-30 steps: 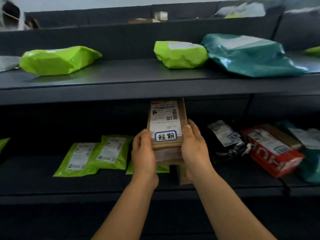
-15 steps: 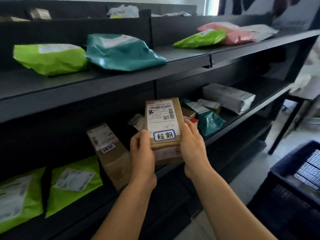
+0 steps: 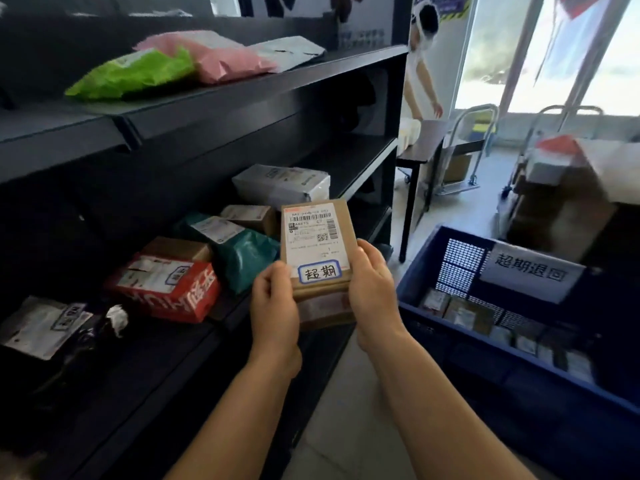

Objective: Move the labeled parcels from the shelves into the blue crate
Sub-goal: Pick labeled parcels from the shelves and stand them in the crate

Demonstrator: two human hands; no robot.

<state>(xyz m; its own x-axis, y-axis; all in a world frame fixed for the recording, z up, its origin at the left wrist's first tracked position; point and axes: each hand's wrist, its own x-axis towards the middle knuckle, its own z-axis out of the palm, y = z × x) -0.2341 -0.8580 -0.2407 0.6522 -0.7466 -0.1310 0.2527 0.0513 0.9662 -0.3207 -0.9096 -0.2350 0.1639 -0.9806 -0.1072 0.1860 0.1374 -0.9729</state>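
I hold a small stack of brown cardboard parcels [image 3: 317, 244] in front of me, the top one bearing a shipping label and a blue-bordered handwritten sticker. My left hand [image 3: 275, 306] grips the stack's left edge and my right hand [image 3: 372, 292] grips its right edge. The blue crate [image 3: 433, 258] stands on the floor to the right, with a white handwritten sign on its far wall and several parcels lying inside. The stack is left of the crate, above the floor beside the dark shelves [image 3: 207, 98].
The middle shelf holds a red box [image 3: 166, 289], a teal bag [image 3: 246, 254], small brown boxes and a white parcel [image 3: 280, 185]. Green and pink bags [image 3: 180, 67] lie on the top shelf. A person [image 3: 420, 64], a dark table [image 3: 420, 150] and trolleys stand beyond.
My view has swung right along the shelves, bringing the blue crate fully into sight. Both hands keep the same hold on the parcel stack, which travelled right with me.
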